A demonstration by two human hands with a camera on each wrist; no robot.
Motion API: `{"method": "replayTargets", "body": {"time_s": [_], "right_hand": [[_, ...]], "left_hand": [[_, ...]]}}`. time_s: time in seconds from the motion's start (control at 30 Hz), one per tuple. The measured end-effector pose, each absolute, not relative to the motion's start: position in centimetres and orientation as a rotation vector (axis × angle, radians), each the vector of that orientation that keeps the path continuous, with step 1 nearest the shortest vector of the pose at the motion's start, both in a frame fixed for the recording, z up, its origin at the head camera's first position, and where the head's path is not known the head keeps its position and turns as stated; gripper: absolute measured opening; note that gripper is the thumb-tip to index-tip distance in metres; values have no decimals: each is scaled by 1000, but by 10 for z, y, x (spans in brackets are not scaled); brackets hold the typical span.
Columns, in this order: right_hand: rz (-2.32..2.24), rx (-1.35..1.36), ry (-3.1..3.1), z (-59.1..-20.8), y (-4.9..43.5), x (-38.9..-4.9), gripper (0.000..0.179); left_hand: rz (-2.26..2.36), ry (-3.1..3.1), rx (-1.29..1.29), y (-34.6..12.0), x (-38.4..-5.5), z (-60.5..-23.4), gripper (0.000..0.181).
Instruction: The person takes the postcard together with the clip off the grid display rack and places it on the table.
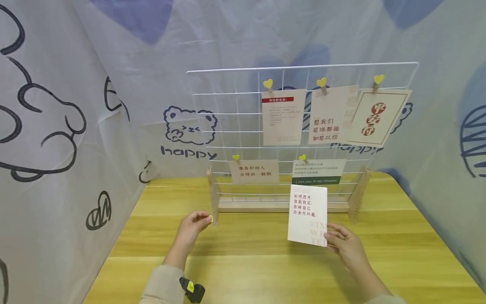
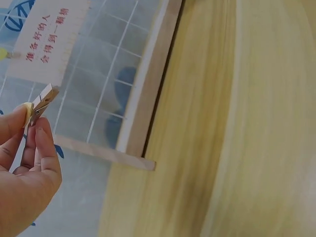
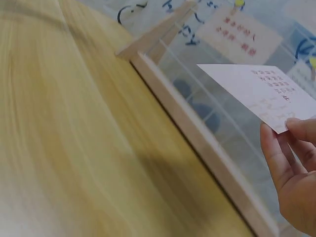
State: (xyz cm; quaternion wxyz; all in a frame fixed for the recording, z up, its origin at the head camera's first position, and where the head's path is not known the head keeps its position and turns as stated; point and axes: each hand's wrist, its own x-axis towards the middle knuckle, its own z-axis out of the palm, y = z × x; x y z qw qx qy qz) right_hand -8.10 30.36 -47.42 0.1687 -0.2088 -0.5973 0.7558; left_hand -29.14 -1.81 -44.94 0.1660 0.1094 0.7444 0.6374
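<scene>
Patterned cloth (image 1: 224, 29) around a wood-grain counter (image 1: 258, 274)

The yellowish counter lies beneath the left hand (image 1: 191, 231) and right hand (image 1: 347, 245). Pale cloth hangs beyond both and to either side. Ahead of the left hand it bears an outlined bear face (image 1: 190, 125) above "happy" lettering (image 1: 188, 153); left of that hand, a small hatched drawing (image 1: 99, 212). Blue hearts (image 1: 133, 17) sit high beyond.

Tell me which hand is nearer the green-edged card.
Right. The right hand is below the green-edged card; the left hand is also below it, but well off to the left.

The backdrop (image 1: 144, 76) reads "happy", held card (image 1: 306, 226) "乐观思考".
</scene>
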Motion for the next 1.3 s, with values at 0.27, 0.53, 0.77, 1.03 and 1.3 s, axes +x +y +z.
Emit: {"method": "replayTargets", "body": {"time_s": [0.27,0.53,0.77,1.03,1.3], "right_hand": [[2183,-530,-1644,-499,323,-59,25],[2176,-642,-1668,-508,337,-38,21],[2235,-607,-1591,-516,351,-24,26],[2205,-756,-1635,-523,365,-16,23],[2216,-833,-1653,-529,375,-17,15]], "left_hand": [[1775,2139,279,-28,-290,-464,23],[1788,2108,235,-32,-287,-479,23],[1788,2091,191,-38,-285,-492,26],[1752,2095,159,-39,-284,-507,22],[1748,2118,147,-35,-285,-515,20]]}}
